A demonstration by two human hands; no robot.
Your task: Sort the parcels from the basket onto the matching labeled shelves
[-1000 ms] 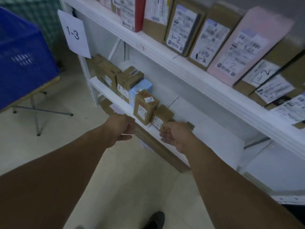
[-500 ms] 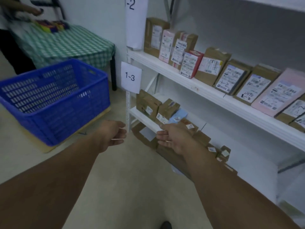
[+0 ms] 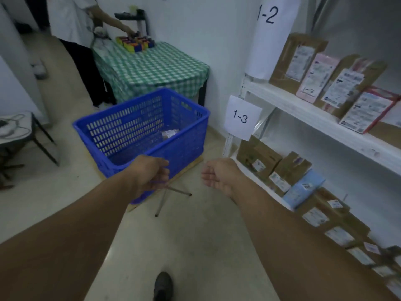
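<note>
Head view: one parcel (image 3: 167, 134) lies in the blue basket (image 3: 191, 137), its long axis slanting from near left to far right, label end toward the far-right corner. The left hand (image 3: 152, 172) has its fingers curled inward, and whether they pinch anything cannot be told. The right hand (image 3: 219, 175) is loosely curled and empty.

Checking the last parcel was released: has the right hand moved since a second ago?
Yes. The right hand has come off the 1-3 shelf and now hangs left of its end post, nearer the basket, empty.
</note>
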